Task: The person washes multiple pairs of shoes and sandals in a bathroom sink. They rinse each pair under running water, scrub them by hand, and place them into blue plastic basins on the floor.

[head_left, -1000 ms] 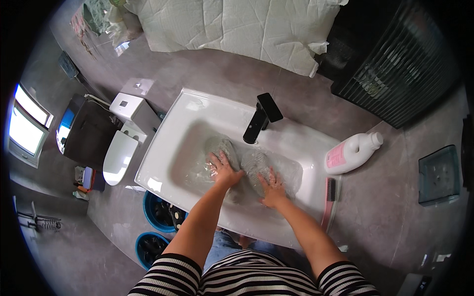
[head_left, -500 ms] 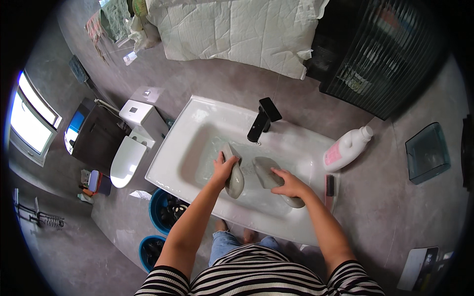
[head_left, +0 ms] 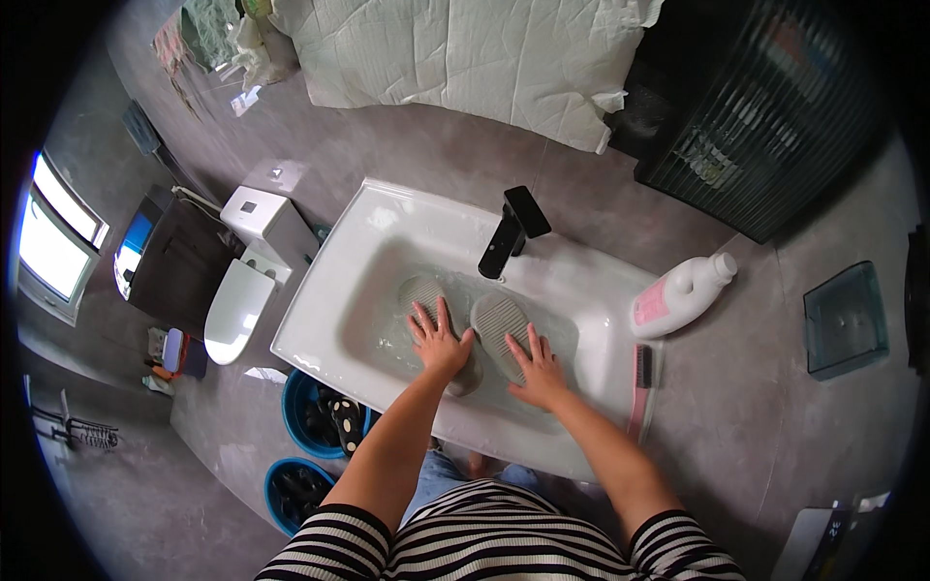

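Note:
Two grey slippers lie in shallow water in a white washbasin (head_left: 310,300), ridged soles facing up. My left hand (head_left: 438,344) rests flat with spread fingers on the left slipper (head_left: 420,292), covering its middle; its far end and part of its near end show. Beside it, the right slipper (head_left: 496,320) slants toward the near right. My right hand (head_left: 539,372), also open with fingers apart, touches the near right part of that slipper. Neither hand grasps anything. Suds and ripples blur the slippers' submerged edges.
A black faucet (head_left: 511,232) stands on the basin's far edge. On the right rim are a white bottle with a pink label (head_left: 681,295) and a pink brush (head_left: 639,392). Blue tubs (head_left: 290,416) of dark footwear stand at the lower left, near a toilet (head_left: 239,308).
The slippers were gripped and tilted, one in each hand. Now they lie sole-up in the water, and both hands have let go and spread flat over them.

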The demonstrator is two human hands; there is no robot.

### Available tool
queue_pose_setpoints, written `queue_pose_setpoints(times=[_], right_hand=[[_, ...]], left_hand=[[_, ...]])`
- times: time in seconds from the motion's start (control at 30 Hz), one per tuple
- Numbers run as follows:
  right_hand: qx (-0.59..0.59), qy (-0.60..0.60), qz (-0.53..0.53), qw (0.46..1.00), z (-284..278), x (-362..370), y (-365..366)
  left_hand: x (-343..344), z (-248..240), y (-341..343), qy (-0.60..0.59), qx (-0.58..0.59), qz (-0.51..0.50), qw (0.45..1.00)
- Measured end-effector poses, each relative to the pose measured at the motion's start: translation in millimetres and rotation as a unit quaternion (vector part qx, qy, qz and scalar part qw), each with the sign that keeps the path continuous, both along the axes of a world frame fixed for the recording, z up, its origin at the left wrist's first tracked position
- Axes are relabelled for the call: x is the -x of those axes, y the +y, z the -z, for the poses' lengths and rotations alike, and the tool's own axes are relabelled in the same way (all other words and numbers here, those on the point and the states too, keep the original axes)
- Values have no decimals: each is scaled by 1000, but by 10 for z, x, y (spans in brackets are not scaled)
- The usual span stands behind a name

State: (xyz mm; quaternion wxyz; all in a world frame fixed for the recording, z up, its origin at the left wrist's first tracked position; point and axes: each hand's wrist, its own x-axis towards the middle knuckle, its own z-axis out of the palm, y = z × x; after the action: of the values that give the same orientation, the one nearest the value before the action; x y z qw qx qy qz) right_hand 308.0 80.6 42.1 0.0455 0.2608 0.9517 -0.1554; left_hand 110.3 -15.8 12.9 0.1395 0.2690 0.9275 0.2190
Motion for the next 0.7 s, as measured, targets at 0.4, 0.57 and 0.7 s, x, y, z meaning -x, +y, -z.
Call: queue_pose_setpoints(times=[0.4,0.57,0.7], right_hand=[[50,-128,40,990,270,236,-47],[47,-160,45,985,310,296,-19],[23,-137,32,990,242,271,-17]], left_hand=[[-88,102,122,22,89,2,996],[-91,155,181,22,104,0,994],[-5,-36,212,-40,80,-7,996]])
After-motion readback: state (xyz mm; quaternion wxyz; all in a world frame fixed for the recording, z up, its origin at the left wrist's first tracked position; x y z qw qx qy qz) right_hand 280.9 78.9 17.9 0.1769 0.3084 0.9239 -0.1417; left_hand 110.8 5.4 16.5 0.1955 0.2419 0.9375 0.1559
